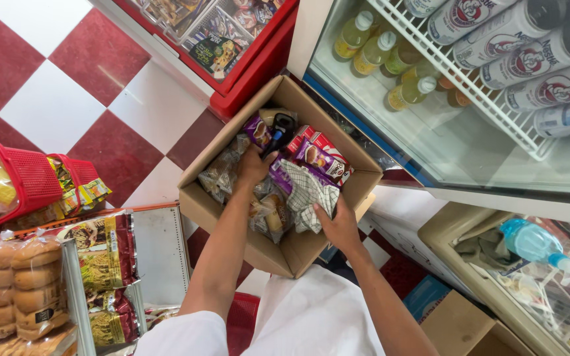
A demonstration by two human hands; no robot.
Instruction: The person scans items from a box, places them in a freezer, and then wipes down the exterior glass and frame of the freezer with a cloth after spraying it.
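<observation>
Both my hands are inside the cardboard box (278,254): my left hand (253,166) closes, I think, on a black scanner (280,129); my right hand (339,226) grips the checked cloth (308,194), which needs lifting clear.

You are standing in a small grocery shop. A glass-door drinks cooler (470,132) holds rows of cans (529,59) and bottles (407,92) on a wire shelf; a red chest freezer (252,62) shows packaged goods under glass. Bagged buns (31,283) and snack packets (103,254) fill a rack, beside a red shopping basket (24,181) on the checkered tile floor (67,99).
</observation>
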